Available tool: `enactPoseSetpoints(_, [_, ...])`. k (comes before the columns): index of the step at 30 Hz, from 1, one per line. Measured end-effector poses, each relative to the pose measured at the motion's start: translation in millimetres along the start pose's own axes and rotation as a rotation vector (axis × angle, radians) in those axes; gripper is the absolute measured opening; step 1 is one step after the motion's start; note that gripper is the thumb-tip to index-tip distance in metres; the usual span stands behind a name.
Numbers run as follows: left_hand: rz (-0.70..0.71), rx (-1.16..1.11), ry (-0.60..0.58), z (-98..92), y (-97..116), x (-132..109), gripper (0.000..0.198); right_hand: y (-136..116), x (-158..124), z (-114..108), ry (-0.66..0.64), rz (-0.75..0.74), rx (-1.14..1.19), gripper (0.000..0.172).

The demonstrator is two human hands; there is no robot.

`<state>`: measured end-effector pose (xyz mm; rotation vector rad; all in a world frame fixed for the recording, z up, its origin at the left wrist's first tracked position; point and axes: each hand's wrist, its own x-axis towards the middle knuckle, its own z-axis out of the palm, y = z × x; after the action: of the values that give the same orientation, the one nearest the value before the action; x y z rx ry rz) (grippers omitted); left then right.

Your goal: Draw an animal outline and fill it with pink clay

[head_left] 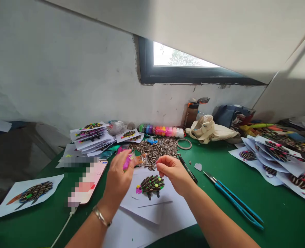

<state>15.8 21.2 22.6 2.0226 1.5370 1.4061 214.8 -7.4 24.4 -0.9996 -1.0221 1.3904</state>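
My left hand [120, 174] has its fingers closed around a magenta lump of modelling clay [128, 162] in clear plastic wrap, above the papers. To the right, my right hand [176, 175] has thumb and forefinger pinched together; whatever may be between them is too small to make out. Between and below the hands lies a hedgehog-like picture [151, 186] of striped sunflower seeds, with green clay, yellow-green dots and a pink face. It is on white paper [152, 213]. Beyond the fingers spreads a pile of sunflower seeds [160, 147].
Blue tweezers [239, 201] and a black pen [187, 168] lie at right. A phone [94, 182] with a cable is at left. Stacks of seed pictures [92, 141] stand on both sides. Tubs of coloured clay [165, 131], a tape roll [183, 144], a bottle [191, 113] and a cloth bag [206, 131] line the back.
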Motion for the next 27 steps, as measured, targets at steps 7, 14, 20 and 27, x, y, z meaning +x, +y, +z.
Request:
enactPoseSetpoints(7, [-0.676,-0.854,-0.316,16.5,20.2,-41.2,0.049,4.3,-8.8,11.2,-0.183,0.055,-0.003,0.019])
enactPoseSetpoints(14, [-0.615,-1.022,-0.436,7.8,20.7,-39.6,0.034,10.7,-12.8,16.5,-0.279,0.138,-0.046,0.025])
enactPoseSetpoints(20, [-0.569,-0.910,-0.413,7.5,25.3,-40.9,0.034,19.3,-18.2,25.2,-0.196,0.038,-0.317,0.032])
enactPoseSetpoints(27, [-0.648,-0.883,-0.329,11.8,21.8,-44.6,0.036,25.1,-22.2,23.6,-0.126,-0.292,-0.691,0.018])
